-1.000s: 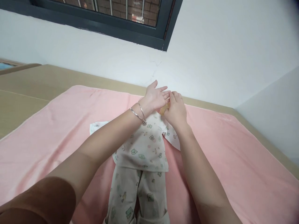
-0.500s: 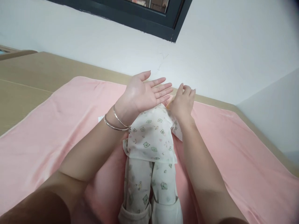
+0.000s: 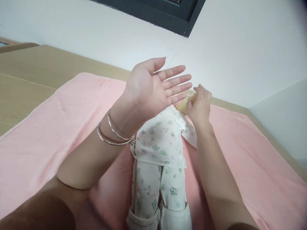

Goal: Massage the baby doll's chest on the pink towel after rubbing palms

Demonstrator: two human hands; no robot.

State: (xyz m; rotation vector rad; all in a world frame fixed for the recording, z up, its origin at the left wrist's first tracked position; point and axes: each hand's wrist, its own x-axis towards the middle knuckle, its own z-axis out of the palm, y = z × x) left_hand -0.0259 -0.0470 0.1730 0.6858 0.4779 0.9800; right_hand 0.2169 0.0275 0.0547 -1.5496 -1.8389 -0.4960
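Note:
My left hand (image 3: 155,88) is held palm up with its fingers stretched out and nothing on it, above the top of a small white printed shirt (image 3: 160,137). Two silver bangles (image 3: 115,135) circle that wrist. Beyond the shirt's collar, my right hand (image 3: 199,103) has curled fingers at a yellowish, shiny object (image 3: 185,102); whether it grips it is hard to tell. Matching printed trousers (image 3: 147,188) with turned-up white cuffs lie below the shirt. My left hand hides whatever is above the collar.
A pink cloth (image 3: 59,118) lies under the clothes on a wooden surface (image 3: 79,65). Behind stands a white wall (image 3: 240,48) with a dark window frame (image 3: 168,19).
My left hand has risen, looks larger and spreads its fingers further. My right hand has shifted right, and more of the yellowish object shows. The view has tilted slightly.

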